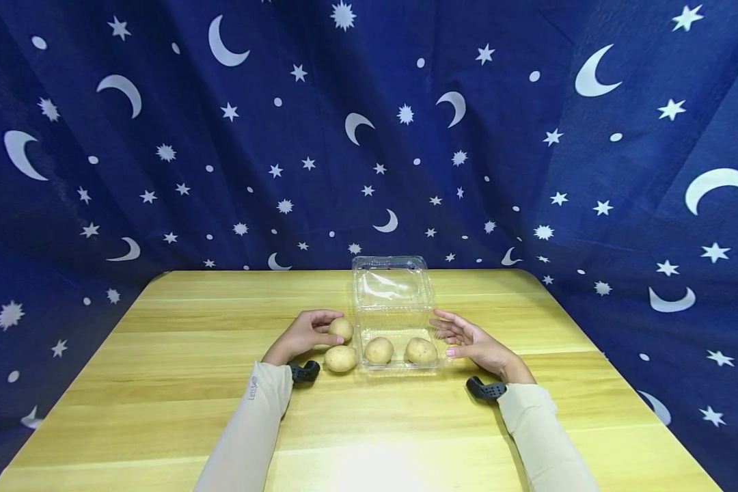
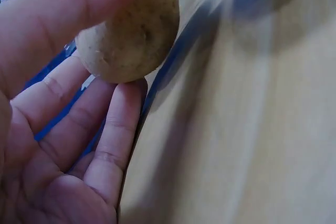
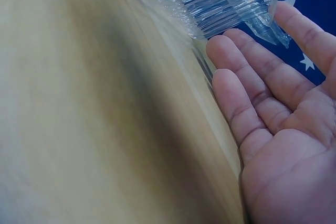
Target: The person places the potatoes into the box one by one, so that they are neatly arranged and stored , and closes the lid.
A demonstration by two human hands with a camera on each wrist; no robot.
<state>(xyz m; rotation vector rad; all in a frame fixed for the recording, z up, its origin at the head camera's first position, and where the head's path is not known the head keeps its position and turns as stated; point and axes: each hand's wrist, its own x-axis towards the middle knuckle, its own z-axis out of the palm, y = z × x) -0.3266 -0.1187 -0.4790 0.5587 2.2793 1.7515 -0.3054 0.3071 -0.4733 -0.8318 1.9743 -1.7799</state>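
Observation:
A clear plastic clamshell box [image 1: 396, 318] sits with its lid raised at the back. Inside its base lie two potatoes, a left one [image 1: 378, 350] and a right one [image 1: 421, 351]. Left of the box, my left hand [image 1: 304, 335] grips a potato [image 1: 341, 330] between thumb and fingers; the left wrist view shows this potato [image 2: 131, 40] against the fingertips. Just in front of it lies another potato [image 1: 341, 359], outside the box. My right hand [image 1: 472, 342] is at the box's right side, fingers extended; in the right wrist view a fingertip meets the ribbed plastic [image 3: 231, 3].
Everything rests on a light wooden table [image 1: 381, 424]. A dark blue curtain [image 1: 320, 137] with white moons and stars hangs behind and along the sides. Each wrist wears a black device, one left [image 1: 305, 372] and one right [image 1: 485, 389].

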